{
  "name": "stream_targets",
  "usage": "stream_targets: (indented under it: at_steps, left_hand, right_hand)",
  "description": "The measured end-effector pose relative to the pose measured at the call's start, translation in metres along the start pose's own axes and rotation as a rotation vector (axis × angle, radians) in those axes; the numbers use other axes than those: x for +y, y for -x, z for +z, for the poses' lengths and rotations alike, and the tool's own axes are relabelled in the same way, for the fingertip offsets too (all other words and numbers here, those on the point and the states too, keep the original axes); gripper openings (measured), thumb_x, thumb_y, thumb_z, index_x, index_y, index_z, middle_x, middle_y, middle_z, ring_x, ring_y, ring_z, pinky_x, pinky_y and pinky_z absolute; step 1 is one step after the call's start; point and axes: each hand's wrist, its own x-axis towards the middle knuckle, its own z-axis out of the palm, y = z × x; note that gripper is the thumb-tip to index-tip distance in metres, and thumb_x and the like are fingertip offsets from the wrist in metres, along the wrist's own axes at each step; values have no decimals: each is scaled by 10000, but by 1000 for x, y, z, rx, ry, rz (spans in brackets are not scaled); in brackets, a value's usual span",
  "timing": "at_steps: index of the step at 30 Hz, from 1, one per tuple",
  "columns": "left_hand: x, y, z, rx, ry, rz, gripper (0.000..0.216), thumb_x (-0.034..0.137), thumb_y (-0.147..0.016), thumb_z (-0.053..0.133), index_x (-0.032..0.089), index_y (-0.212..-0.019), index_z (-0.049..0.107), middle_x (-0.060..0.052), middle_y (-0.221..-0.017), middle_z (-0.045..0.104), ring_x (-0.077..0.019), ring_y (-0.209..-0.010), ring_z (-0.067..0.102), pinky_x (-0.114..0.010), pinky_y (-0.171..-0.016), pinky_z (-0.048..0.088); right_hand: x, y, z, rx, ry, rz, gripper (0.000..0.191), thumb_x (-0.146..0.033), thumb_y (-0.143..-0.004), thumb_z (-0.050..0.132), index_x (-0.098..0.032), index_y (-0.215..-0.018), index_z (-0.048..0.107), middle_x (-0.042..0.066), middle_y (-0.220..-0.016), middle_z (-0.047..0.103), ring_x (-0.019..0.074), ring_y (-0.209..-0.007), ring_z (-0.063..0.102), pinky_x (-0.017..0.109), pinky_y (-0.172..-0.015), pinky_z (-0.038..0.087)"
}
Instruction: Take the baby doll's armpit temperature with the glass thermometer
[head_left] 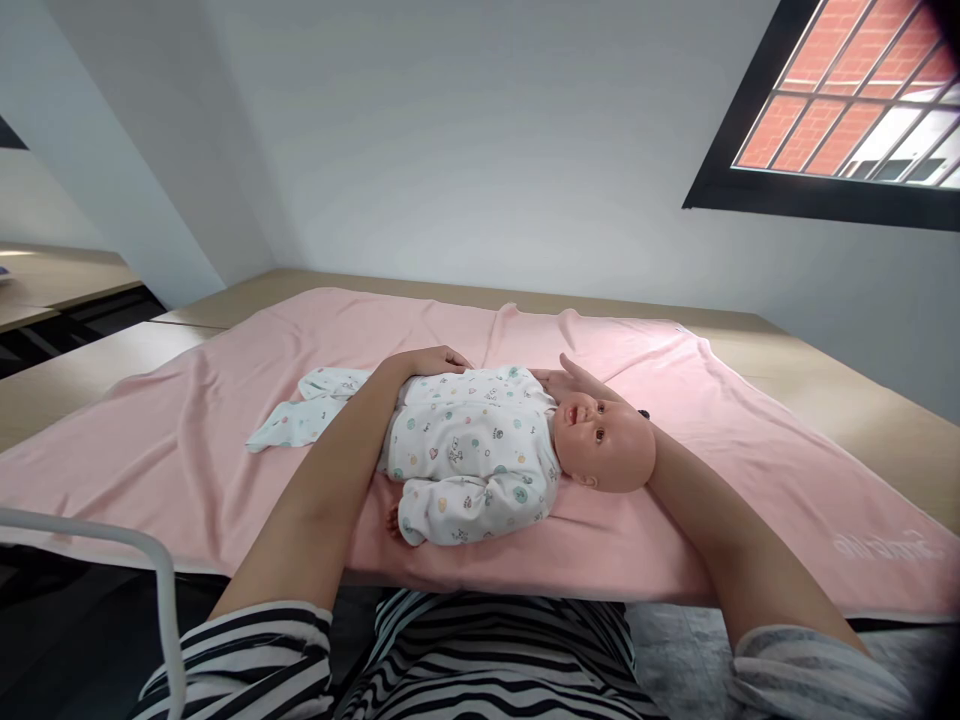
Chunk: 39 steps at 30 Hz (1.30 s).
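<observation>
A baby doll (pixel 604 443) in a white patterned sleepsuit (pixel 472 445) lies on its back on a pink blanket (pixel 225 420), head to the right. My left hand (pixel 427 362) reaches over the doll's hip and curls onto the far side of the suit. My right hand (pixel 570 378) passes behind the doll's head and rests with fingers stretched near its far shoulder. The suit's legs (pixel 304 410) lie flat to the left.
The blanket covers a light wooden table (pixel 840 390) against a white wall. A white metal rail (pixel 161 580) curves at the lower left. A dark-framed window (pixel 847 110) sits at the upper right. My striped sleeves show at the bottom.
</observation>
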Motion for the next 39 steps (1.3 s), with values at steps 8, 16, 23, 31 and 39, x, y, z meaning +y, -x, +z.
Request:
stream_targets:
  at_steps: [8, 16, 23, 31, 39]
  left_hand:
    - [1, 0, 0, -7, -2, 4, 451, 555, -785, 663, 318, -1148, 786, 8, -1308, 712, -273, -1187, 647, -293, -1024, 471]
    - [0, 0, 0, -7, -3, 10, 416, 529, -826, 648, 312, -1156, 778, 10, -1303, 714, -257, -1187, 650, -280, -1004, 479]
    - [-1, -1, 0, -1, -18, 12, 457, 558, -800, 653, 310, -1164, 775, 15, -1337, 695, -262, -1200, 639, -285, -1017, 469]
    - [-2, -2, -1, -5, -24, 21, 451, 555, -807, 654, 311, -1166, 776, 8, -1328, 700, -265, -1198, 639, -283, -998, 480]
    - [-3, -3, -1, -6, -14, 24, 438, 527, -822, 650, 292, -1171, 773, 4, -1323, 702, -259, -1189, 641, -284, -996, 472]
  right_hand:
    - [-3, 1, 0, -30, 13, 17, 644, -672, -1009, 294, -190, -1329, 577, 108, -948, 780, 277, -776, 749, 462, -800, 609]
    - [0, -1, -1, -12, 8, -1, 647, -664, -1016, 280, -188, -1349, 564, 116, -1030, 776, 276, -867, 752, 453, -854, 600]
    - [-3, -1, -3, -72, -11, 18, 626, -649, -1017, 306, -184, -1353, 558, 114, -998, 783, 278, -794, 748, 467, -808, 609]
    - [-1, -4, -4, -78, -20, -22, 602, -620, -1032, 296, -195, -1385, 537, 111, -1101, 766, 273, -902, 747, 475, -880, 586]
    - [3, -5, -6, -58, -17, -51, 575, -587, -1038, 315, -172, -1358, 554, 115, -1145, 750, 268, -1003, 734, 472, -950, 561]
